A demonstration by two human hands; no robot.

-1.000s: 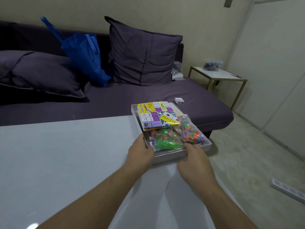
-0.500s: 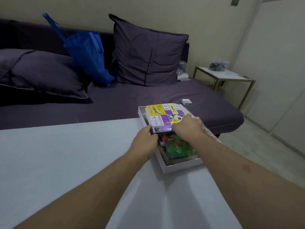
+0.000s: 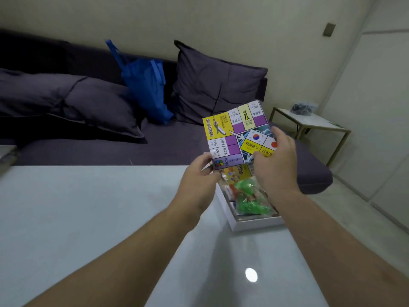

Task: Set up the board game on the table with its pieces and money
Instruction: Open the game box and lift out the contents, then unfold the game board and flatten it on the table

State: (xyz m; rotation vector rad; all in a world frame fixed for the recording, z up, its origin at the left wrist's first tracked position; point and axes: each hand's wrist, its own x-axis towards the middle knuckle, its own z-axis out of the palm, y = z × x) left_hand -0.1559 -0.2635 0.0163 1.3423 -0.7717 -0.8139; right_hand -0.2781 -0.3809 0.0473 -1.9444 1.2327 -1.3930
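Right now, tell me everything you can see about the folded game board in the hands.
The folded game board is a printed paper-like square, folded, with yellow, purple and white spaces, an aeroplane picture, flags and small text. It is lifted and tilted above the open white box. The left hand pinches its lower left corner; the right hand grips its right edge.
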